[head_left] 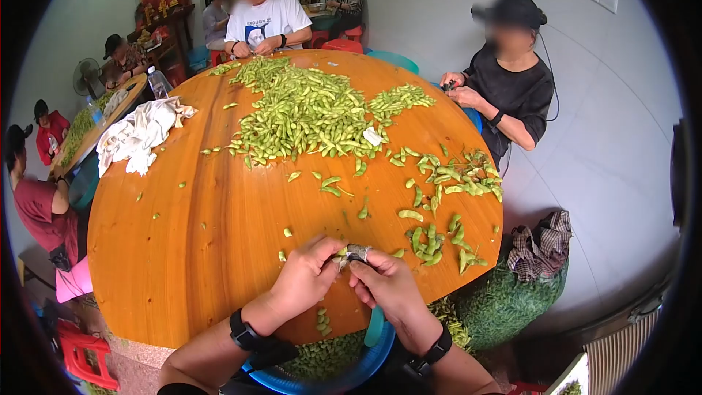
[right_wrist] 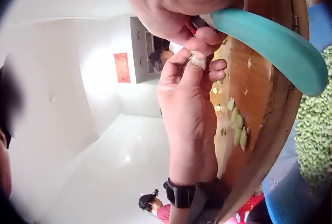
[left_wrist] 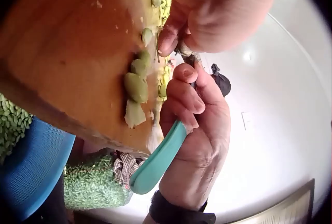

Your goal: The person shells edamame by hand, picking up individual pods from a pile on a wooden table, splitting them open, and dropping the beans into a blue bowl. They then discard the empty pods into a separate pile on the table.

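Observation:
Over the near edge of the round wooden table [head_left: 212,212], the two hands meet at their fingertips. My right hand [head_left: 391,289] has its fingers curled round a tool with a teal handle [head_left: 374,328]; the handle sticks out below the palm, clearer in the right wrist view [right_wrist: 270,42]. Grey wrapping covers a fingertip of that hand. My left hand [head_left: 301,278] pinches a small pale green piece [head_left: 342,252], partly hidden by the fingers. Several green pieces [left_wrist: 136,86] lie on the wood beside the hands.
A blue basket [head_left: 344,384] of shelled beans sits below the table edge. Bean pods [head_left: 300,113] are heaped mid-table, with smaller groups at the right. A white cloth [head_left: 139,135] and a bottle [head_left: 158,84] are at the left. A filled bag [head_left: 512,303] stands lower right; people sit around.

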`<action>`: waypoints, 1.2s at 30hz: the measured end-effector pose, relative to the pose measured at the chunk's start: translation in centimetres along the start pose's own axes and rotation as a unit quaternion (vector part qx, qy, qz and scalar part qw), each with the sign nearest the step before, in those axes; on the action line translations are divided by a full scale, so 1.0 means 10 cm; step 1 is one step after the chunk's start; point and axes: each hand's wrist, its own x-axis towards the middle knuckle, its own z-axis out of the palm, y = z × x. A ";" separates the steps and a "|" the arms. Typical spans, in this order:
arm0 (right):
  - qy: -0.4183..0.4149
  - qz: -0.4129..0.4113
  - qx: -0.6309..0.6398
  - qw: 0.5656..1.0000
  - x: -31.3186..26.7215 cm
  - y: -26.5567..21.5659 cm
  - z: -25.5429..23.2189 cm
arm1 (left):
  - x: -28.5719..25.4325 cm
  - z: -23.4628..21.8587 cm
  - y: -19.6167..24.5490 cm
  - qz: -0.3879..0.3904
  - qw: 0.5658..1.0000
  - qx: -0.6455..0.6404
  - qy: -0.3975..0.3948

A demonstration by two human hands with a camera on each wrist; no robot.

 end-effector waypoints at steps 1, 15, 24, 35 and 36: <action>0.000 0.001 0.000 1.000 0.01 0.01 0.00 | 0.01 0.00 -0.01 0.007 1.000 -0.001 0.000; -0.045 0.095 0.088 0.991 0.20 -0.09 -0.17 | 0.12 -0.19 -0.08 -0.135 0.943 -0.293 -0.078; 0.020 -0.021 -0.080 0.996 0.05 -0.22 0.06 | 0.12 -0.15 -0.12 -0.165 0.918 -0.352 -0.078; 0.041 -0.024 -0.055 0.997 0.07 -0.11 0.15 | 0.12 -0.16 -0.19 -0.194 0.903 -0.379 -0.062; 0.045 -0.029 -0.069 0.996 0.06 -0.11 0.16 | 0.12 -0.16 -0.16 -0.191 0.904 -0.377 -0.068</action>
